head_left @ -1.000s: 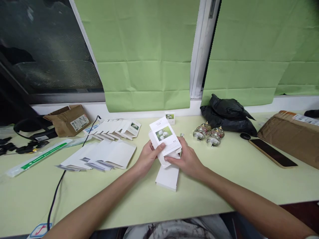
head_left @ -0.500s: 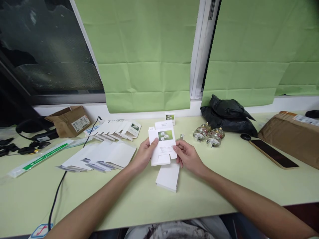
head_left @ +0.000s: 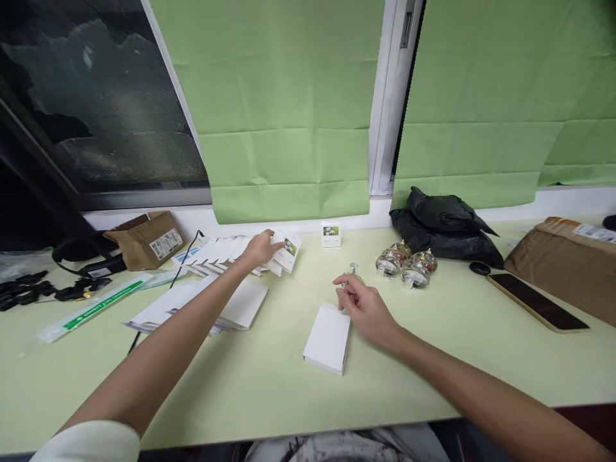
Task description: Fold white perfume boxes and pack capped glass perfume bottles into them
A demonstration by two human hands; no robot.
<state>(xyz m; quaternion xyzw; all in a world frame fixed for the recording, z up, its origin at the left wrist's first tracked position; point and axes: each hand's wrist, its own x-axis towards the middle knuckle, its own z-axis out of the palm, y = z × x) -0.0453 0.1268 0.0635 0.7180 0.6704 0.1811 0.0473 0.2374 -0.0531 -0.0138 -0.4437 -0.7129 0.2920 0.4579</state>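
Observation:
My left hand (head_left: 262,248) reaches to the back left, closed on a flat white carton (head_left: 290,250) with a flower picture. The carton lies against the near end of a row of similar cartons (head_left: 224,250). My right hand (head_left: 362,305) hovers loosely curled, fingers apart, with nothing in it. Beside it on the table is a plain white box (head_left: 328,340), and a small clear glass bottle (head_left: 353,269) stands partly hidden behind the fingers.
A fan of white folded cartons (head_left: 245,301) lies left of centre, partly under my left arm. A small flower-printed box (head_left: 331,235) stands by the wall. Rightward are shiny ornaments (head_left: 414,273), black bags (head_left: 443,224), a phone (head_left: 536,301) and a cardboard parcel (head_left: 563,263).
The flower-printed carton has gone from between both hands to the row at the back left, carried by my left hand. My right hand has let go of it and stays near the white box.

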